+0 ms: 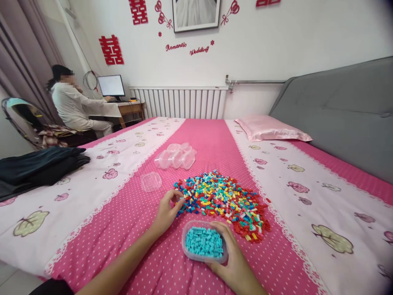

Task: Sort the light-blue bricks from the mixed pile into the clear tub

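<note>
My right hand (230,254) grips the side of a clear plastic container (205,259), thumb near me and fingers round the far rim. Small turquoise building bricks (204,242) fill it, all of one colour. At the left edge of a loose pile of mixed building bricks (221,194) is my left hand (169,208). Its fingers are curled in with thumb and fingertips close together; whatever they pinch is too small to make out. Red, yellow, blue, white and turquoise pieces make up the pile, which spreads to the right over the pink bedspread (129,254).
A clear lid (151,181) lies left of the pile, with several clear plastic containers (176,156) behind it. Dark clothing (39,168) rests at the bed's left edge. A pink pillow (273,128) lies by the grey headboard (337,110). A person (75,102) sits at a desk with a monitor (111,86).
</note>
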`<state>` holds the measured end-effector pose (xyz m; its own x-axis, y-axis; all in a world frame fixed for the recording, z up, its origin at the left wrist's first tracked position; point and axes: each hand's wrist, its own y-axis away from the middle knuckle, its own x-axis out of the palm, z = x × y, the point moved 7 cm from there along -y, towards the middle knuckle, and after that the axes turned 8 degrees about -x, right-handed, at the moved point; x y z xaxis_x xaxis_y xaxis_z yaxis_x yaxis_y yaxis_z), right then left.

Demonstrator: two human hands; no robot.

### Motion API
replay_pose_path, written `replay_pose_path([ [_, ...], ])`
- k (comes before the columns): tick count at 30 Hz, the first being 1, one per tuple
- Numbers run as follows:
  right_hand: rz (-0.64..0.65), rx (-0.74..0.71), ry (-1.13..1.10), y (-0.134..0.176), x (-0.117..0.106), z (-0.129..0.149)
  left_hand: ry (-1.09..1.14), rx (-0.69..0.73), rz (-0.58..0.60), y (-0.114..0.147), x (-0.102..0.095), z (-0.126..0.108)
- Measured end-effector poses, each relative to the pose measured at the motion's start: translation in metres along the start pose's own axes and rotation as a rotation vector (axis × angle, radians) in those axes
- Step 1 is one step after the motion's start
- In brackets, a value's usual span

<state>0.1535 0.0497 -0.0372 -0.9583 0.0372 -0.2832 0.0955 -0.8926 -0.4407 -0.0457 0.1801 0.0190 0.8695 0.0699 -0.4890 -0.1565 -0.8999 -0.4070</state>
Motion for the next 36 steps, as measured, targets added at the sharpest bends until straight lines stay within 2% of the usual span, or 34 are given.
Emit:
replay_pose_path([
  [4,0.02,0.0,-0.01,-0.003,0.0,0.008,0.069,0.029,0.069,0.018,-0.007,-0.027],
  [9,0.021,-0.018,0.021,0.0,-0.001,0.005,0.096,0.108,0.222,0.032,0.002,-0.066],
  [11,0.021,-0.025,0.027,0.001,-0.001,0.003,0.069,0.152,0.313,0.039,0.007,-0.081],
  [13,0.025,-0.035,0.027,0.001,-0.001,0.003,-0.02,0.205,0.459,0.049,0.014,-0.091],
  [16,0.027,-0.05,0.018,0.0,0.0,0.004,-0.145,0.247,0.627,0.059,0.023,-0.094],
  [23,0.042,-0.034,0.023,-0.001,-0.001,0.007,-0.187,0.192,0.548,0.045,0.021,-0.084],
  [29,0.04,0.004,0.012,-0.001,-0.003,0.008,-0.214,0.169,0.452,0.037,0.013,-0.084],
  [36,0.041,0.03,0.003,-0.002,-0.005,0.011,-0.328,0.243,0.543,0.046,0.024,-0.094],
])
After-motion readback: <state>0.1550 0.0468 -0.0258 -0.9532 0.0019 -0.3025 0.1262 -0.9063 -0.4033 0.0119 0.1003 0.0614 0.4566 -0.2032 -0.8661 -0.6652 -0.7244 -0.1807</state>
